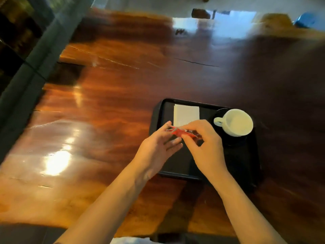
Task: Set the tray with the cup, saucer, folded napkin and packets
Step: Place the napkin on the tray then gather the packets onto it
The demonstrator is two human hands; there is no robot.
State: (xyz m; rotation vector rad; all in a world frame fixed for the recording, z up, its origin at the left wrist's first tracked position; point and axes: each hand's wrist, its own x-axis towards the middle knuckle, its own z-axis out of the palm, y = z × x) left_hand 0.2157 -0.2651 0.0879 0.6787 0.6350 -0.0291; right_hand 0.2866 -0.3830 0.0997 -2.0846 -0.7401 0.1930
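A black tray point(246, 166) lies on the glossy wooden table point(109, 106). In its far left corner is a white folded napkin point(186, 114). A white cup point(236, 122) stands on a dark saucer point(233, 140) at the far right of the tray. Above the tray's left part, my right hand point(205, 147) pinches red packets point(182, 132) between thumb and fingers. My left hand point(158, 147) is beside them with straight fingers, its fingertips touching the packets' left end.
The table stretches wide to the left and far side, with bright reflections. A dark frame point(31, 67) borders the table's left edge. A blue object point(304, 21) sits blurred at the far right corner.
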